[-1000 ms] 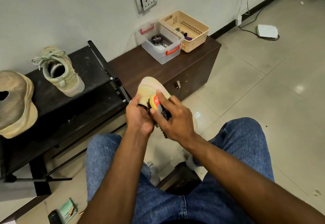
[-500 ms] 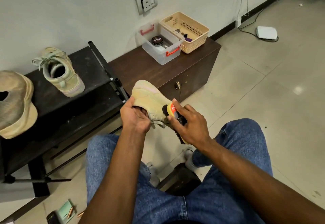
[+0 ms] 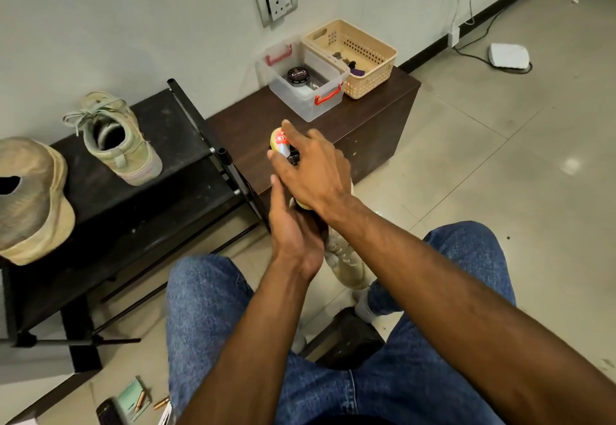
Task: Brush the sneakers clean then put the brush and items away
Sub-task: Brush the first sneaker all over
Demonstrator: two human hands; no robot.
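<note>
The right hand (image 3: 310, 171) holds the brush (image 3: 281, 144) with its fingers curled round it. The brush has a yellow top with a red label, and it sits up above the low brown desk (image 3: 246, 124). The left hand (image 3: 293, 224) grips a pale sneaker (image 3: 346, 261) from the side. Most of this sneaker is hidden behind both hands, and only its lace part shows below them, over the floor between the person's knees in blue jeans (image 3: 206, 308).

The other sneaker (image 3: 116, 139) stands upright on the black shoe rack (image 3: 173, 144), near a tan hat (image 3: 30, 197). On the desk stands a clear box with red handles (image 3: 306, 91) with a round black tin (image 3: 297, 76) inside. A tan basket (image 3: 353, 57) sits just beside the box, touching it.
</note>
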